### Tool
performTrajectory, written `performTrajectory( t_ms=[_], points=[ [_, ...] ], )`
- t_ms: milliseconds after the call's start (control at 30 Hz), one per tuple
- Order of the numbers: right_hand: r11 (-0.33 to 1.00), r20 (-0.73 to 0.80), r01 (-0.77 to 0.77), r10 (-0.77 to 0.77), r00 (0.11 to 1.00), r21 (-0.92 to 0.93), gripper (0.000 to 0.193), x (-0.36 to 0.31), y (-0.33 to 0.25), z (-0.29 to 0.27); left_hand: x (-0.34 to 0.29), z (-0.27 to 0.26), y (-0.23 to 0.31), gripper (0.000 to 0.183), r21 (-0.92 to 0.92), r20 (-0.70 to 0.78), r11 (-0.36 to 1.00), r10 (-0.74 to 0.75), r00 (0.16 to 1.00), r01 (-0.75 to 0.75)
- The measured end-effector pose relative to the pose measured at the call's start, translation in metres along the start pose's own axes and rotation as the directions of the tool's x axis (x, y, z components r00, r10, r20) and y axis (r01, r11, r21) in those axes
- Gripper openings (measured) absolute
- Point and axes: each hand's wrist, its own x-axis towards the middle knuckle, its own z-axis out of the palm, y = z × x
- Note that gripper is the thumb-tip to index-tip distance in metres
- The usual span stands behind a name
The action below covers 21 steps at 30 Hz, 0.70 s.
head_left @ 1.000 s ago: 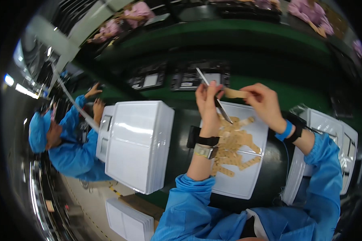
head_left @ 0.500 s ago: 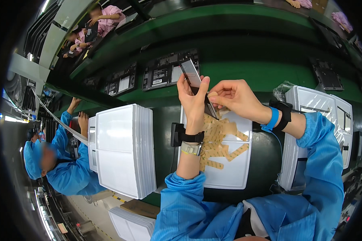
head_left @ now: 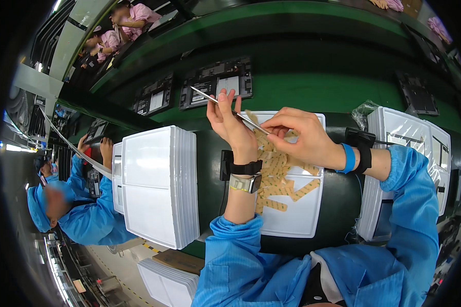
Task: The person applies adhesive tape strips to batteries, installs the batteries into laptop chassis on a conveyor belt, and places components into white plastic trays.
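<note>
The left hand (head_left: 232,125) grips a thin panel (head_left: 251,123), the right hand (head_left: 308,139) pinching its end above tan strips (head_left: 275,175) on a white tray (head_left: 292,224).

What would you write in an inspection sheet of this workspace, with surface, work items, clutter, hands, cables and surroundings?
Surface: dark bench with a white tray on it.
Work items: thin flat panel, held tilted above the tray.
Clutter: tan strips lie loose and overlapping on the tray; crumpled clear plastic by the right tray stack.
Hands: left hand holds the panel; right hand is at its lower end, grip unclear.
Cables: dark cable hangs below the left wrist device.
Surroundings: left tray stack; co-worker in blue; opened devices beyond.
</note>
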Motion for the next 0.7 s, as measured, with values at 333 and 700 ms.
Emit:
performTrajectory(
  t_ms=[333, 700],
  points=[
    [0.997, -0.004, -0.08, 0.08, 0.997, -0.02, 0.01, 0.013, 0.008, -0.018, -0.001, -0.003, 0.01, 0.07, -0.122, 0.286, 0.946, -0.256, 0.923, 0.3],
    [0.985, -0.238, 0.15, -0.168, 0.957, -0.089, 0.015, 0.019, 0.0, -0.023, 0.021, -0.021, 0.031, 0.079, -0.362, 0.167, 0.9, -0.195, 0.967, 0.244]
  ],
)
